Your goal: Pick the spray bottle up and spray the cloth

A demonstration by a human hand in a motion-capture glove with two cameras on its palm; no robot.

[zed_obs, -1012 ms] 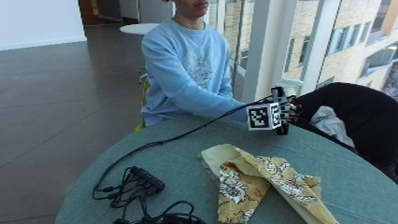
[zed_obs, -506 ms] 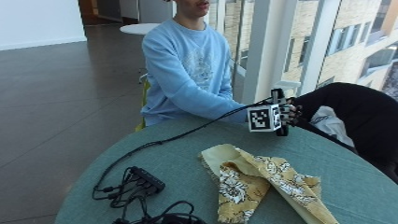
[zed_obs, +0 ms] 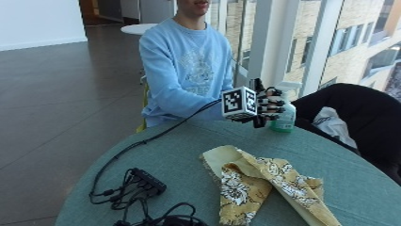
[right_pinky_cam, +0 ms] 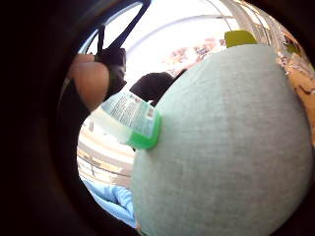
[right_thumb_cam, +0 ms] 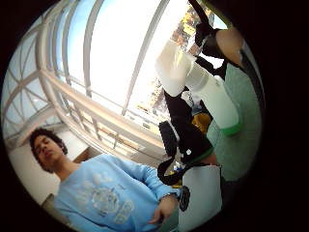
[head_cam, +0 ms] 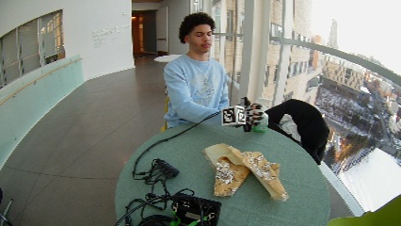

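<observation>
**Hand on the bottle, no lift yet**

My hand (zed_obs: 268, 107) is at the far side of the counter (zed_obs: 188, 155), fingers (zed_obs: 274, 102) curled round the spray bottle (zed_obs: 284, 115), so it's clamped on it. Compared with a second ago and half a second ago, barely anything has moved: hand in the same spot, bottle in the same place. In the little-finger palm view the bottle's green base (right_pinky_cam: 147, 135) looks to be touching the counter's edge, so I judge it not lifted yet. Thumb-side palm view shows the white spray head (right_thumb_cam: 173, 67) close to my palm.

The yellow flowered cloth (zed_obs: 266, 186) lies crumpled mid-counter, well apart from the bottle, unchanged. Black cables (zed_obs: 134, 186) sit at the near side.

So: grasp seems done, lift comes next, then carry toward the cloth and spray.
</observation>
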